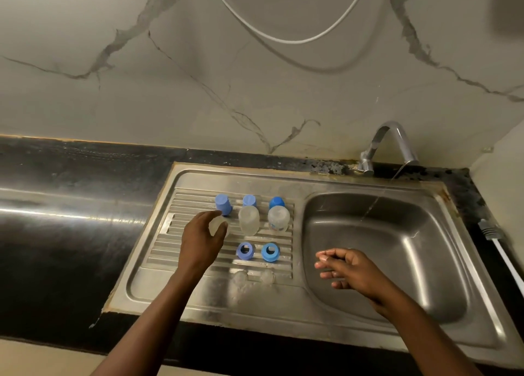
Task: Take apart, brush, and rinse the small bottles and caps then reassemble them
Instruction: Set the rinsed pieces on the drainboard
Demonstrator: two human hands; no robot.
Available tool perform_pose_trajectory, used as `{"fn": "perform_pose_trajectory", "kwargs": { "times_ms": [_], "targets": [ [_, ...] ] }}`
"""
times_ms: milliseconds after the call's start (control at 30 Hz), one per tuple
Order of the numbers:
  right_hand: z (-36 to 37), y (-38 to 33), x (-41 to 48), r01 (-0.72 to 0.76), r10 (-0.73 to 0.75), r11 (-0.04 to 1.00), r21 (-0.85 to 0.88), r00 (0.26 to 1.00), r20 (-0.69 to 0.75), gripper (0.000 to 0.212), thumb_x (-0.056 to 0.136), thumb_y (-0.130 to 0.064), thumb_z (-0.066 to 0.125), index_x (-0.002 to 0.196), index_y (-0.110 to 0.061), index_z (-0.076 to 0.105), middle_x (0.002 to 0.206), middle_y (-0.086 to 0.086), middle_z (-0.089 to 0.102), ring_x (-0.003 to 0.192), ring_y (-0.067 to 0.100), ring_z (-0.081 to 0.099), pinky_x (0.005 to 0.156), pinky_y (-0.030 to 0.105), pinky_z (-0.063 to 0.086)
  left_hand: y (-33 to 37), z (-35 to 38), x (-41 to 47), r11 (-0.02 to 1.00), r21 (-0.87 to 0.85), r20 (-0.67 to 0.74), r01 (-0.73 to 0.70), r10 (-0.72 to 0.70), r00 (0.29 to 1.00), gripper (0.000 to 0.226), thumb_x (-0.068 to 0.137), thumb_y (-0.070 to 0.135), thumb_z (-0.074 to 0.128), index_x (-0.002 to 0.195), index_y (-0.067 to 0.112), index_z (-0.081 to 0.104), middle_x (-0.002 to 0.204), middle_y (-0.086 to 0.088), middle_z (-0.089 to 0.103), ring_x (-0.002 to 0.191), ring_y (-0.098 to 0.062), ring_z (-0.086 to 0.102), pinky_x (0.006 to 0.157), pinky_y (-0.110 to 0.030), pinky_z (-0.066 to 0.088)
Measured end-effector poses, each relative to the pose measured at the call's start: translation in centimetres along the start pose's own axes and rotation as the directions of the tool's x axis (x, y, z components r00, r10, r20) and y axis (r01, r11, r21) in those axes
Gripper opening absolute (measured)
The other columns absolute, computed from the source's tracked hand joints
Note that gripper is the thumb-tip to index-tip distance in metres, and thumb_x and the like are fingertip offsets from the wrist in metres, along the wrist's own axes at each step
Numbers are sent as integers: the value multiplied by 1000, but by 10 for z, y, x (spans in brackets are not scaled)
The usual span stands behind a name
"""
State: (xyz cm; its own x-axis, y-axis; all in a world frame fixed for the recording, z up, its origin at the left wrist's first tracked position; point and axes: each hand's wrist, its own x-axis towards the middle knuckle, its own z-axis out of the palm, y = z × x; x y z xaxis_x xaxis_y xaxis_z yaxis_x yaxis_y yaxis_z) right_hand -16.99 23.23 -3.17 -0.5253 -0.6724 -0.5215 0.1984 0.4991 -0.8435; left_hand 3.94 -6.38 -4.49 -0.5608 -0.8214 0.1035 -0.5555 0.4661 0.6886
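Now the person stands with both arms stretched over the steel sink unit. Their left hand (202,234) reaches forward across the ribbed drainboard (166,242), with fingers and thumb curled round a small clear bottle (219,226) at the left end of the middle row. It is just in front of a pale blue cap (223,204). I cannot tell whether that bottle rests on the ribs or is lifted.

To its right stand a second bottle (249,219) and a third bottle (278,219), each with its own blue cap behind it, the middle cap (249,200) and the right cap (277,202). Nearer the person lie two blue rings, the left ring (245,251) and the right ring (270,251). In front of those are two clear teats, the left teat (240,278) and the right teat (267,276).

The right hand (346,268) hangs over the sink basin (425,248), fingers loosely bent and pointing left, holding nothing. A thin stream of water (374,204) falls from the tap (388,146) into the basin, beyond that hand and clear of it.
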Motion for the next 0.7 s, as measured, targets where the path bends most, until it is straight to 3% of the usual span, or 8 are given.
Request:
{"fn": "perform_pose_trajectory", "kwargs": {
  "times_ms": [167, 367, 700],
  "targets": [
    [1, 1, -1, -10, 10, 1000, 19, 1000, -9, 23, 101, -34, 67, 119, -23, 75, 107, -2, 81, 100, 18, 77, 83, 34, 60, -3, 0, 8, 1000, -21, 56, 16, -15, 998, 57, 86, 21, 88, 138, 19, 66, 134, -1, 69, 117, -19, 63, 92, -28, 45],
    [3, 1, -2, -22, 23, 999, 49, 999, -22, 23, 100, -32, 69, 119, -20, 74, 106, 0, 81, 101, 21, 77, 78, 31, 58, -2, 3, 17, 998, -55, 52, 44, -42, 998, 60, 88, 20, 87, 143, 19, 63, 140, -3, 66, 124, -24, 62, 100, -34, 49],
    [3, -1, -4, -26, 27, 999, 40, 999, -26, 23, 101, -33, 68, 119, -22, 75, 107, -1, 81, 101, 20, 77, 82, 34, 60, -1, 4, 18, 997, -62, 65, 44, -40, 997, 65, 85, 21, 90, 144, 20, 61, 142, -4, 64, 123, -25, 62, 102, -46, 56]
  ]
}}
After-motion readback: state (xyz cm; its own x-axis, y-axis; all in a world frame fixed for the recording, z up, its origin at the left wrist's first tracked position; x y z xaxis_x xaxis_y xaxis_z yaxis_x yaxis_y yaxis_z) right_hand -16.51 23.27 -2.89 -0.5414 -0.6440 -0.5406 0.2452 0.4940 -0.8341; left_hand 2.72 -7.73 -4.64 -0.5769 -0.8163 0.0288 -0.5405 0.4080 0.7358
